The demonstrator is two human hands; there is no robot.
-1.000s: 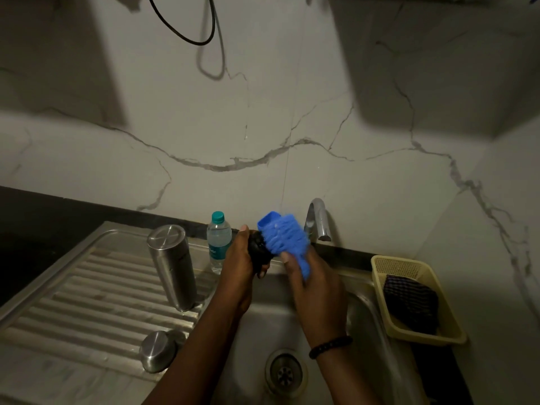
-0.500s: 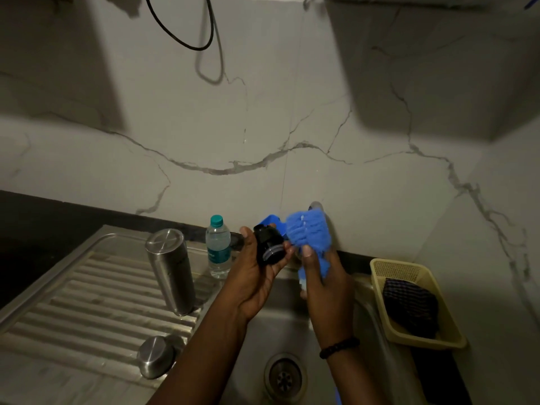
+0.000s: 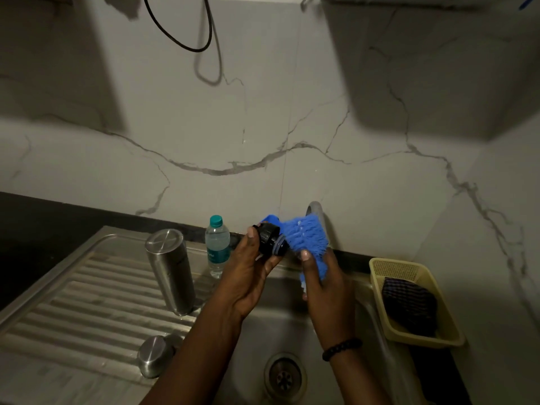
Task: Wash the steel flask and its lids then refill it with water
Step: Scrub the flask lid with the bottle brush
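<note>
My left hand (image 3: 251,268) grips a black inner lid (image 3: 270,239) above the sink basin (image 3: 280,325). My right hand (image 3: 324,283) holds a blue scrub brush (image 3: 305,238) whose bristles press against the lid's end. The steel flask (image 3: 171,271) stands upside down on the ribbed drainboard (image 3: 76,305), to the left of both hands. A steel cap (image 3: 155,356) lies on the drainboard's near edge, beside my left forearm.
A small plastic water bottle (image 3: 217,247) stands behind the flask near the wall. The tap (image 3: 317,213) rises just behind the brush. A yellow basket (image 3: 409,305) with a dark cloth (image 3: 410,306) sits right of the sink. The drain (image 3: 285,377) lies below my hands.
Both hands have risen and the lid has turned in my left hand, its end now facing the brush. The brush has shifted right, in front of the tap.
</note>
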